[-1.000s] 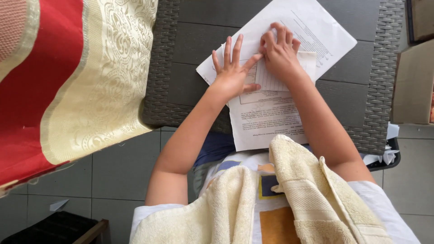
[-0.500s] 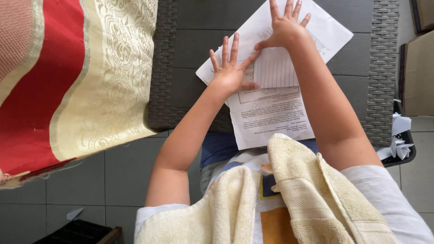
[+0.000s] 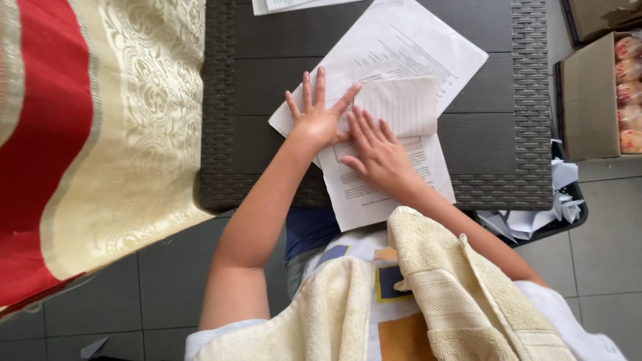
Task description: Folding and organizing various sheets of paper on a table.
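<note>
both hands (image 3: 319,119) (image 3: 376,148) press flat on folded paper (image 3: 401,107).

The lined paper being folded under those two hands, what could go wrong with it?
1. The folded white lined paper lies on loose printed white sheets. They might slide on the dark woven-edged table and skew the crease.
2. The left hand presses only one corner and the right hand only the lower edge, so the far side could spring up.
3. The lowest printed sheet overhangs the table edge and could slip off.
</note>
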